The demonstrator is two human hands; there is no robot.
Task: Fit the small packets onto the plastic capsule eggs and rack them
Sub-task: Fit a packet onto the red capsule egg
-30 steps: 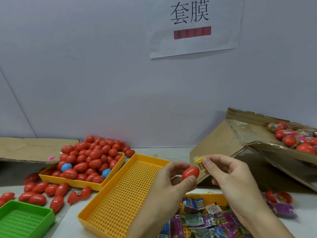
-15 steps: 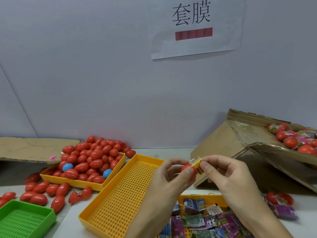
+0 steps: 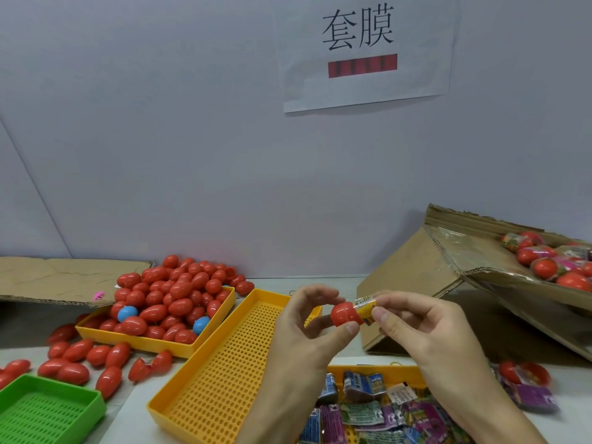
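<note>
At far left a green tray (image 3: 48, 408) sits on the tabletop (image 3: 134, 408), with loose red eggs (image 3: 77, 357) beside a heaped yellow tray (image 3: 150, 339). An empty perforated yellow tray (image 3: 224, 373) lies just left of the hands. The left hand (image 3: 304, 334) pinches a red capsule egg (image 3: 346, 314) between thumb and fingers. A second ago the yellow packet (image 3: 365, 310) was apart from the egg; now it is sleeved over the egg's right end, pinched by the right hand (image 3: 426, 331). More packets (image 3: 368, 411) lie below; wrapped eggs (image 3: 544, 267) fill the cardboard box (image 3: 448, 245) at right.
</note>
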